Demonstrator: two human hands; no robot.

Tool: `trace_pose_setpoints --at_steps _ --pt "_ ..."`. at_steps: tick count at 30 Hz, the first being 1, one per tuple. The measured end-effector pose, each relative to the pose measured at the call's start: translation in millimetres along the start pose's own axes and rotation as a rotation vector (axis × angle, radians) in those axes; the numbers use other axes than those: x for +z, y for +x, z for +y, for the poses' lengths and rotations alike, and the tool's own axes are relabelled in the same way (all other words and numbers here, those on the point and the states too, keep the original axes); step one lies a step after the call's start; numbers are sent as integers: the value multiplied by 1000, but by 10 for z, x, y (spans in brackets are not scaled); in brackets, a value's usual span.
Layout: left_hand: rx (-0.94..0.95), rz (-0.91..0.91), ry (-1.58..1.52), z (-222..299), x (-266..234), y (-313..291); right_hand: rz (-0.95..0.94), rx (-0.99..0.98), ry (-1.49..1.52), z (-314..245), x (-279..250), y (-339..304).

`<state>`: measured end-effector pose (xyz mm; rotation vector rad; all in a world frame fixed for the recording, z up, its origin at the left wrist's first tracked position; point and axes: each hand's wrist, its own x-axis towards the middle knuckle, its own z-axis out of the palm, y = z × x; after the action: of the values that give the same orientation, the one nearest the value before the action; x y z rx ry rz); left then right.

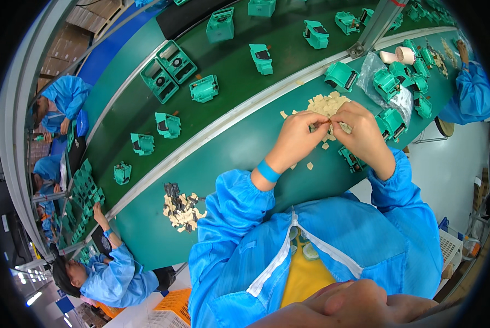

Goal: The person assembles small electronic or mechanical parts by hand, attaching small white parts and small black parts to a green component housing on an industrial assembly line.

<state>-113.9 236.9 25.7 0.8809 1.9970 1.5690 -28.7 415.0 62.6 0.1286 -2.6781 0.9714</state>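
Observation:
My left hand (302, 135), a blue band on its wrist, and my right hand (361, 130) meet fingertip to fingertip. Both are closed in a pinch; whatever lies between the tips is too small and covered to name. Just behind them a heap of small flat cream-coloured pieces (326, 104) spreads over the green work surface (245, 158). A few loose pieces lie under and in front of my hands. Close to my right forearm sits a green plastic housing (352, 158) with dark parts.
A green conveyor belt (228, 104) carrying several green housings runs behind a metal rail (212, 129). More housings crowd a clear plastic bag (372, 68) at right, near a pink roll (404, 55). Cream and black scraps (182, 210) lie left. Co-workers in blue sit around.

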Motion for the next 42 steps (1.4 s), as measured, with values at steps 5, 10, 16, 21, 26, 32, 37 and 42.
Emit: trace_pose_setpoints --at_steps 5,10,16,21,26,32,37,42 --pt "-18 11 3 -30 16 -5 23 8 1 23 8 45" --pt "98 102 93 -136 -11 -34 128 141 -124 329 -73 108" --pt "237 276 435 -275 -52 -127 6 227 -178 631 163 -9" --pt "350 417 582 -273 -158 -220 -20 357 -14 460 137 39" --pt "499 519 893 -232 -298 -345 -255 538 791 143 205 267" --pt "564 533 965 -225 -275 -468 -477 912 982 -57 321 549" --pt "563 573 980 -264 -353 -526 -566 934 866 -161 380 707" --pt "574 592 987 -277 -400 -514 -580 889 846 -186 384 781"
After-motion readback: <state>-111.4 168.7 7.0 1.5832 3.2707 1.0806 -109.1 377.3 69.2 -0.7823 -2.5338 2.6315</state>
